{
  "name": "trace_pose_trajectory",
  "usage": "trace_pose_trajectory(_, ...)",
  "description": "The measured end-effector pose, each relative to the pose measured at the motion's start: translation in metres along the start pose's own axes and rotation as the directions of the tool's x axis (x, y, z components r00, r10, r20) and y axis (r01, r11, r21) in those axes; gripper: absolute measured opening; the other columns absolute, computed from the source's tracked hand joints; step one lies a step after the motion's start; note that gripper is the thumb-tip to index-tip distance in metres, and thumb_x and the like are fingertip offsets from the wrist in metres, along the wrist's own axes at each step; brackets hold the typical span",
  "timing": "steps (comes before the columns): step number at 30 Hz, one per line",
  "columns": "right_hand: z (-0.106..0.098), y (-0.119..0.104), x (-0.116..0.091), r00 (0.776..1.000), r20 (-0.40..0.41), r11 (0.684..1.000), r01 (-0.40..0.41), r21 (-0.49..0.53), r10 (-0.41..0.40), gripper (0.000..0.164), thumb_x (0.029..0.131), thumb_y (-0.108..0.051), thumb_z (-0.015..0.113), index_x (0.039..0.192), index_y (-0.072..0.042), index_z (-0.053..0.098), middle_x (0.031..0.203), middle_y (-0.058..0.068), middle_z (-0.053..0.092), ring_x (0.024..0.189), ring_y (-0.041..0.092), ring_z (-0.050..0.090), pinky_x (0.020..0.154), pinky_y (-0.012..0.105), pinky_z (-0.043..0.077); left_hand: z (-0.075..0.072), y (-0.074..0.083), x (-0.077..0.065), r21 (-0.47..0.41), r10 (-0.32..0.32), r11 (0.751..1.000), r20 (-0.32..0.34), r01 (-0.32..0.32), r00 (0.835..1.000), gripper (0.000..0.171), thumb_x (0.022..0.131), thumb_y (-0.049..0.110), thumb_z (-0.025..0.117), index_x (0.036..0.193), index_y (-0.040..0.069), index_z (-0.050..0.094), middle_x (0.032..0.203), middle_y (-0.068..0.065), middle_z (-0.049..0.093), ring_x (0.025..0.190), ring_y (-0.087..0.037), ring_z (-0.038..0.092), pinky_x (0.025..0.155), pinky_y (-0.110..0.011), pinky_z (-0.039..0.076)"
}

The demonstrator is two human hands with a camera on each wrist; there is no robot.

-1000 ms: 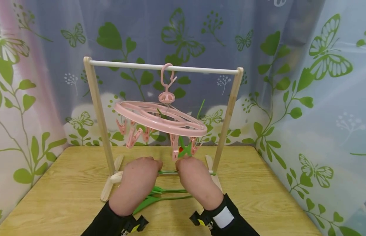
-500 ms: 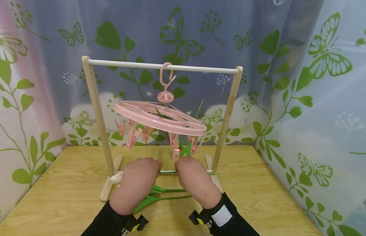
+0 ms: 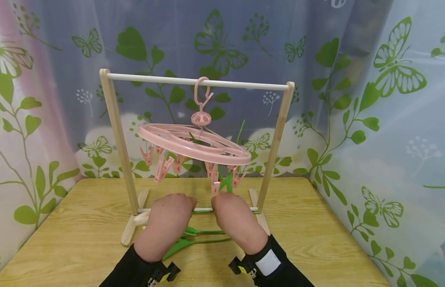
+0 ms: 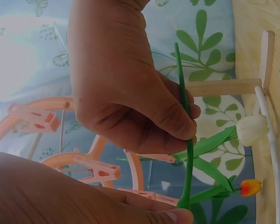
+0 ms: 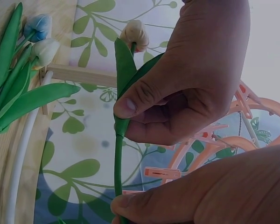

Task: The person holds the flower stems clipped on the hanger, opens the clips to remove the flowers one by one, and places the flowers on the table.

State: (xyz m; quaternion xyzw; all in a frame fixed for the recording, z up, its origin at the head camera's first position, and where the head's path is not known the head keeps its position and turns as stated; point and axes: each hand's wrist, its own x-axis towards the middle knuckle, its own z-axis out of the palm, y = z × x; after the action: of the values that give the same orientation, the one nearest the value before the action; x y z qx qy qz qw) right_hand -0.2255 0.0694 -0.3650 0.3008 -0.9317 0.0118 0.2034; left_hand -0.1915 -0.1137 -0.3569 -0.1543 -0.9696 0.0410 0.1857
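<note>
My left hand [image 3: 172, 215] pinches an artificial tulip [image 5: 125, 65] between thumb and fingers where its green leaves meet the stem. Its pale flower head [image 5: 134, 36] points away beyond that hand. Farther along the same stem, my right hand [image 3: 237, 219] pinches it with thumb and fingers. The stem lies level between the two hands, in front of the rack's lower bar. Just above them, a tilted pink clip hanger [image 3: 193, 147] hangs by its hook. A white tulip [image 4: 252, 130] and an orange-red tulip [image 4: 250, 187] hang head down at its clips.
The hanger's hook sits over the white top bar [image 3: 154, 79] of a wooden rack [image 3: 118, 139]. Loose tulips lie on the table in front of it, including a blue one [image 5: 37, 27] and a white one [image 5: 45, 51]. Printed curtains [image 3: 351, 131] stand behind and at the sides.
The tulip stem between my hands has sunk slightly, just below the rack's lower bar in the head view. Both hands keep their grip and hardly move.
</note>
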Motion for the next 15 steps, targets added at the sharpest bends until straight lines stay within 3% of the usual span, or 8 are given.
trace_pose_trajectory(5,0.0013,0.0004,0.0000,1.000,-0.019,1.000,0.015,0.012,-0.014,0.025,0.099,-0.002,0.077,0.078,-0.013,0.070,0.068,-0.001,0.064,0.061,0.012,0.059,0.055,0.025,0.045,0.0032,-0.0008,-0.0016,0.015,0.021,1.000,-0.044,-0.020,0.999,0.042,0.101,0.012,0.077,0.069,0.020,0.050,0.061,0.000,0.040,0.052,-0.014,0.039,0.053,-0.028,0.019)
trace_pose_trajectory(15,0.0042,0.0005,0.0009,1.000,0.006,0.999,0.005,0.044,-0.006,0.023,0.100,-0.002,0.075,0.080,-0.012,0.072,0.069,-0.001,0.065,0.060,0.010,0.057,0.055,0.023,0.041,0.0055,-0.0012,-0.0003,0.009,0.012,1.000,0.019,-0.012,1.000,0.040,0.102,0.013,0.076,0.071,0.021,0.052,0.060,0.001,0.039,0.051,-0.014,0.038,0.055,-0.028,0.017)
